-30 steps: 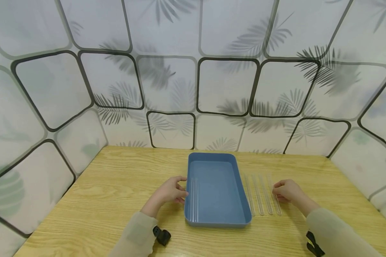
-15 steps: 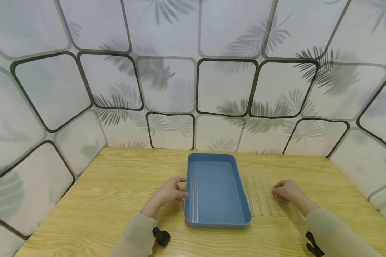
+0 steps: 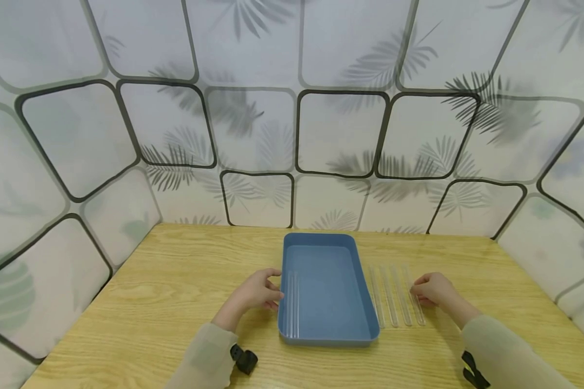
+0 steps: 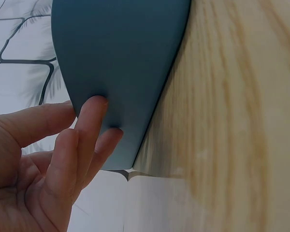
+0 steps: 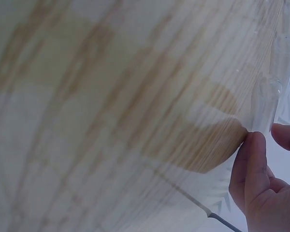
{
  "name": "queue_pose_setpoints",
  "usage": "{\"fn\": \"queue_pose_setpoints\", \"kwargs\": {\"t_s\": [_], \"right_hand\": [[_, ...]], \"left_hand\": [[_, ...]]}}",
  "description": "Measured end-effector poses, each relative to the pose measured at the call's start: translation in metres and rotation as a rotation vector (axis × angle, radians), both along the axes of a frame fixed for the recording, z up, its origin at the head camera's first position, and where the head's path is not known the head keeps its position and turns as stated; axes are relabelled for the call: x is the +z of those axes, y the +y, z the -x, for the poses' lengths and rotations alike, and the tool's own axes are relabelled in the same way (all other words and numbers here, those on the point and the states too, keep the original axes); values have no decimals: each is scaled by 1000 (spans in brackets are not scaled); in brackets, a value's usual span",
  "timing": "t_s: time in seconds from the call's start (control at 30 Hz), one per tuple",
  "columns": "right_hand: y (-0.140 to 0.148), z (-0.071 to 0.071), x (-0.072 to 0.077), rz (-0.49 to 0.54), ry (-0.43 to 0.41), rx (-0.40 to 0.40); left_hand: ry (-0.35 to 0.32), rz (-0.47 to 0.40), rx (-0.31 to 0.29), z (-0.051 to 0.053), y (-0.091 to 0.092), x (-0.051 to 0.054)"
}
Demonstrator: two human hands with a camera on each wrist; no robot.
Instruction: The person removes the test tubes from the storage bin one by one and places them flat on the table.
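A blue tray (image 3: pixel 328 292) lies on the table, with clear tubes (image 3: pixel 292 302) along its left inner side. My left hand (image 3: pixel 257 292) is at the tray's left wall; in the left wrist view this hand (image 4: pixel 63 154) touches the outer wall (image 4: pixel 121 58) with its fingertips. Right of the tray several clear tubes (image 3: pixel 388 297) lie side by side. My right hand (image 3: pixel 437 290) has thumb and fingers on either side of the rightmost tube (image 3: pixel 418 310). In the right wrist view the hand (image 5: pixel 268 169) pinches that rounded clear tube (image 5: pixel 266 99).
The wooden table (image 3: pixel 175 281) extends on both sides of the tray. A patterned curtain (image 3: pixel 253 129) stands behind the table and along its sides. Black straps with small devices (image 3: pixel 244 359) sit at both sleeves.
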State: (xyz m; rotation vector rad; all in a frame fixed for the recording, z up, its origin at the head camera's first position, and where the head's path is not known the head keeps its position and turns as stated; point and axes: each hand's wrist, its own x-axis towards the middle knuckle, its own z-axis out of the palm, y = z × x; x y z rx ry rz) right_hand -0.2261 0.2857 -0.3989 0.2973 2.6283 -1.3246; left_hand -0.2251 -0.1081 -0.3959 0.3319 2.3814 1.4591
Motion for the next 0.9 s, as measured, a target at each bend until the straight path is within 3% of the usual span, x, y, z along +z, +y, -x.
{"fn": "queue_pose_setpoints", "kwargs": {"t_s": [0.43, 0.9], "right_hand": [[2, 1, 1, -6, 3, -4], [2, 2, 17, 50, 43, 45]], "left_hand": [[5, -8, -2, -1, 0, 1], [-9, -1, 12, -1, 0, 1]]}}
